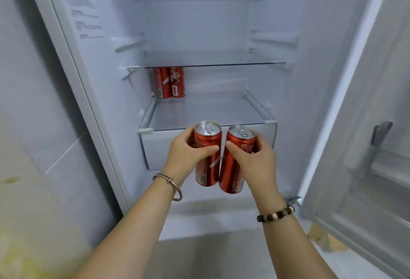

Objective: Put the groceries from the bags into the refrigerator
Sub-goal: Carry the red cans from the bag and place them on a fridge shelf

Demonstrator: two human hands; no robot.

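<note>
The refrigerator (88,61) stands open in front of me. My left hand (186,154) grips a tall red soda can (207,167) upright. My right hand (253,161) grips a second red can (233,172), slightly tilted, right beside the first. Both cans hang in front of the drawer (155,152), just below the edge of the lower glass shelf (210,114). Two more red cans (169,82) stand at the back left of that shelf. No grocery bags show in the frame.
A bare glass shelf (210,63) sits above the lower one. The fridge door (366,145) hangs open on the right with its racks facing me. A tiled wall (33,101) runs along the left.
</note>
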